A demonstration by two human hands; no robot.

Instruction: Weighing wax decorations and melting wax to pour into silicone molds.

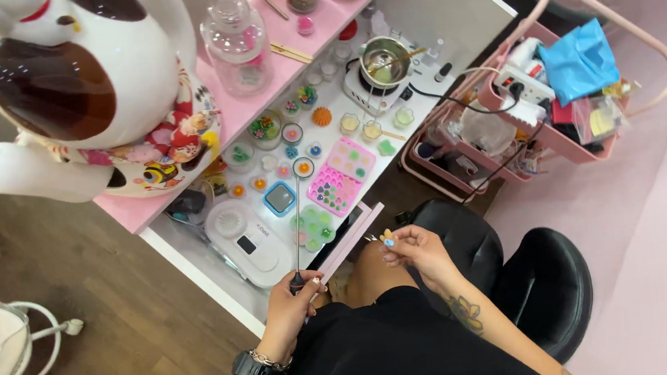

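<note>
Looking down from the head camera, both hands are seen low in the picture, just above a lap in black clothing. The left hand (291, 296) is curled into a closed fist round the dark handle of a long thin metal tool (297, 227), with the wrist bent a bit and a black watch and a bracelet worn on it. The tool is held nearly upright in the picture, its shaft running up over the white table (446, 1) to a small round end that sits right by a little cup of orange stuff (303, 167).

The right hand (417, 246) is lifted slightly off the lap, palm turned inward, and its fingertips are pinched narrow on a small flower-shaped piece (387, 237) in yellow and pale blue. It's tiny, so finer detail can't be made out. A tattoo is visible on that forearm.

Near the tool, a pink mould tray (334, 189) with coloured shapes and a pale green mould (317, 226) are laid on the table, just beside a white rounded device (245, 239). Further back a small metal pot (385, 58) is set on a white heater. A big white cat figure (91, 88) is parked on the pink shelf to the left.
</note>
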